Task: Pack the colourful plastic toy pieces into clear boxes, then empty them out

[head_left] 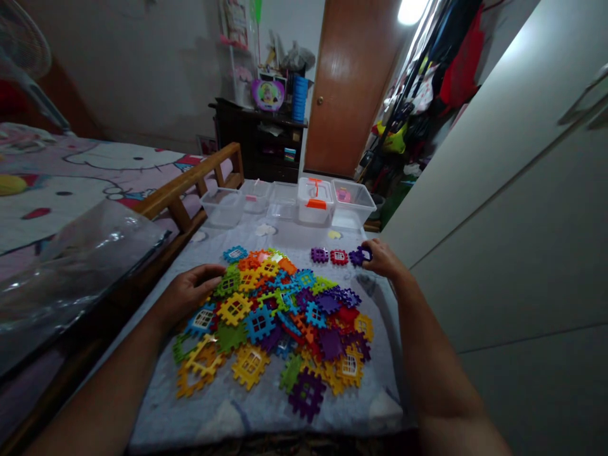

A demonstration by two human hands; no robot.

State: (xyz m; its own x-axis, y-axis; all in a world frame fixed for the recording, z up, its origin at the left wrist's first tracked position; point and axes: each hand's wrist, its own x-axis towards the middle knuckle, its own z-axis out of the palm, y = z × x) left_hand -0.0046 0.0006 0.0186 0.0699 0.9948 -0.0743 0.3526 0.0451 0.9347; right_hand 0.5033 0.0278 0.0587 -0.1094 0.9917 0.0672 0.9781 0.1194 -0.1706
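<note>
A heap of colourful plastic interlocking building tiles (259, 323), many with window grids, covers the middle of the cloth-covered table. My left hand (192, 288) rests at the heap's left edge, fingers stretched loosely beside a green window tile (228, 282); it holds nothing that I can see. At the far right, my right hand (380, 257) pinches a dark purple tile (357, 256) by its right side, at the table surface. Left of that tile, a red window tile (339, 256) and a purple window tile (320, 254) lie in a row with it.
Along the table's far edge stand clear plastic boxes (221, 208), a lidded box with orange clips (314, 212) and an open box with something pink inside (354, 215). A wooden bed rail (190, 185) borders the left side. A pale cabinet (513, 209) rises on the right.
</note>
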